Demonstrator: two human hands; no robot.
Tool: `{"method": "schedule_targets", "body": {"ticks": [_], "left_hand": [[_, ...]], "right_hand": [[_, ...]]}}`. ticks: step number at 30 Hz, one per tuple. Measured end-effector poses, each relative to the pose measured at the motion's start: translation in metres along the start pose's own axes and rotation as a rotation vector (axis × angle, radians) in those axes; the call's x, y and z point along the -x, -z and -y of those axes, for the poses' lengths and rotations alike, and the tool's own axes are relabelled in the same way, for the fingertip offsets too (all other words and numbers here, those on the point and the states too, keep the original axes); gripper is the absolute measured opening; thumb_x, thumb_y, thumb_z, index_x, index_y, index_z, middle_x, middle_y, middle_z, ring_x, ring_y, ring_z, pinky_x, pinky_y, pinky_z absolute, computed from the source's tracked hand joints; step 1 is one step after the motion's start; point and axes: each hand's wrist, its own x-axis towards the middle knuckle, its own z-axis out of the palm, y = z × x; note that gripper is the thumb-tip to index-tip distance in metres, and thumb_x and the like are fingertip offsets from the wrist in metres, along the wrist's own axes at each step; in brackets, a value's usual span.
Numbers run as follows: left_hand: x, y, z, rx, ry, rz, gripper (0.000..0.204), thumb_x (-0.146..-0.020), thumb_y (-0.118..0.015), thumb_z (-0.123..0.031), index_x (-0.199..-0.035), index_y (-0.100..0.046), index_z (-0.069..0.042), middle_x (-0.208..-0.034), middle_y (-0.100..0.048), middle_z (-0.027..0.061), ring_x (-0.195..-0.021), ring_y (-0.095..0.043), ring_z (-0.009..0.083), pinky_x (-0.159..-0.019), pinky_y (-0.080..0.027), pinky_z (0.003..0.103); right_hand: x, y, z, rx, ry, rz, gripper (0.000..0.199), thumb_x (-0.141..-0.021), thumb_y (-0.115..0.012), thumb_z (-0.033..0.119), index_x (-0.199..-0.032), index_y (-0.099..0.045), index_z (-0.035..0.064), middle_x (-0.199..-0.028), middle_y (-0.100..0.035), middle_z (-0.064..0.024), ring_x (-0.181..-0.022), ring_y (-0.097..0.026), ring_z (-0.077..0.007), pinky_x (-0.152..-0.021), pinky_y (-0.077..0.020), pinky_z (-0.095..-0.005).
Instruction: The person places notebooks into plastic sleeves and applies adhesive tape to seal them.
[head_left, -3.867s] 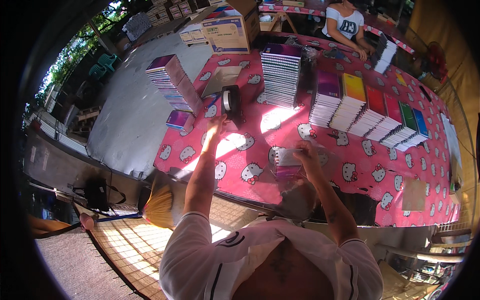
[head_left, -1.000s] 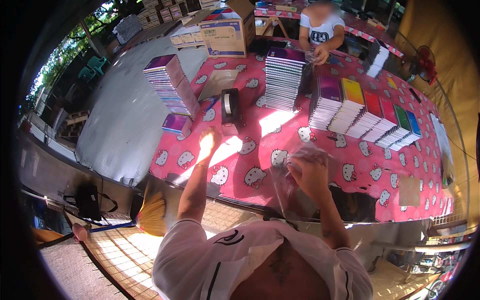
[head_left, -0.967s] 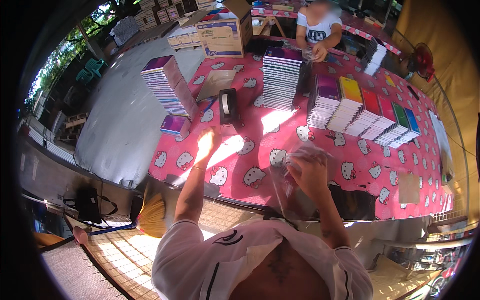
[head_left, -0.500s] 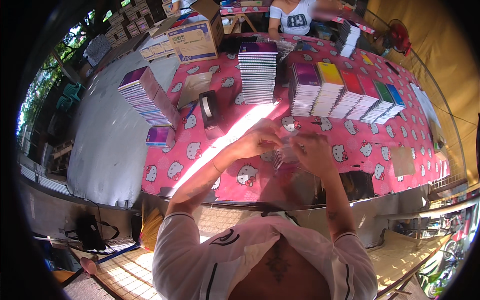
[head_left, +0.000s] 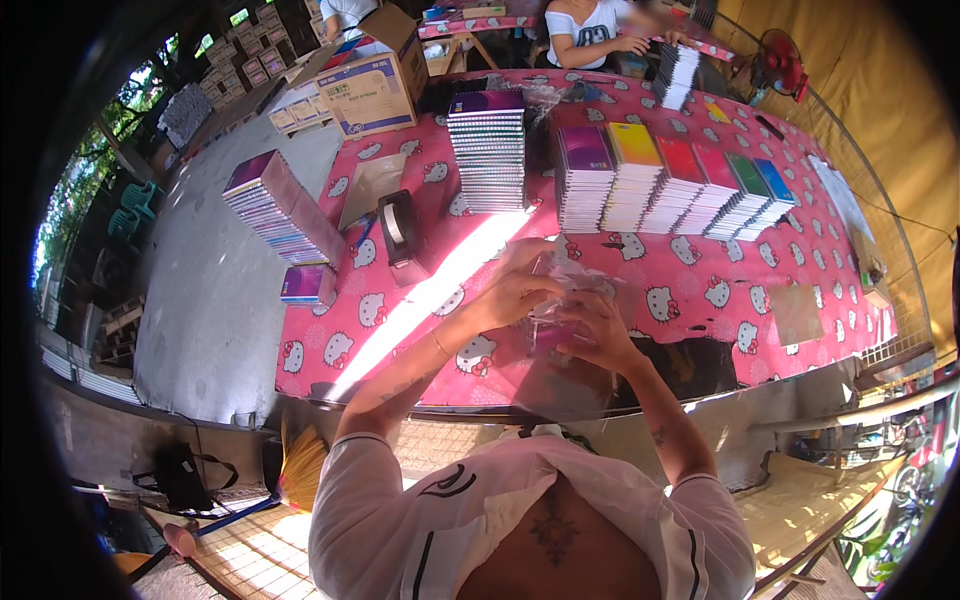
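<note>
Above pink tablecloth (head_left: pixel 690 300): both hands, left (head_left: pixel 517 297) and right (head_left: pixel 592 333), grip clear plastic-wrapped packet (head_left: pixel 556 318); colourful notebook stacks (head_left: pixel 665 188) behind.

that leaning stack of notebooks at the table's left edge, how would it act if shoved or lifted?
The leaning stack is already tilted and fanned, so a shove would probably make it slide apart or topple. It sits near the table edge, so loose copies might fall off. Many thin books look heavy together; lifting likely needs both hands squeezing the ends.
</note>
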Motion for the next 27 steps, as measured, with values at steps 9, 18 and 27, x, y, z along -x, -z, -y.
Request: {"method": "schedule_targets", "body": {"ticks": [9,18,27], "left_hand": [[0.001,-0.04,0.018,-0.092,0.127,-0.067,0.062,-0.076,-0.081,-0.01,-0.133,-0.061,-0.024,-0.16,-0.022,0.023,-0.146,-0.025,0.0433,-0.115,-0.033,0.054],[0.028,-0.021,0.025,0.577,0.768,0.004,0.07,-0.095,-0.071,-0.021,-0.153,-0.037,-0.003,-0.142,-0.053,0.0219,-0.127,-0.056,0.0284,-0.099,-0.052,0.039],[0.035,-0.015,-0.034,-0.246,0.233,0.019,0.047,-0.088,-0.073,-0.019,-0.131,-0.064,-0.002,-0.133,-0.063,0.0179,-0.122,-0.061,0.03,-0.099,-0.052,0.045]], "right_hand": [[0.0,-0.01,-0.002,0.168,0.019,0.132,0.058,-0.078,-0.077,0.035,-0.132,-0.065,0.0184,-0.156,-0.034,-0.0142,-0.145,-0.028,-0.0388,-0.114,-0.0287,-0.0558],[-0.057,-0.004,-0.04,-0.76,-0.437,0.114,0.049,-0.095,-0.069,0.02,-0.14,-0.054,0.0066,-0.145,-0.049,-0.0127,-0.132,-0.048,-0.0241,-0.107,-0.0401,-0.0366],[-0.044,0.023,0.003,-0.097,0.171,0.048,0.053,-0.085,-0.076,0.014,-0.134,-0.055,0.0055,-0.128,-0.065,-0.0126,-0.123,-0.061,-0.029,-0.101,-0.0499,-0.038]]}}
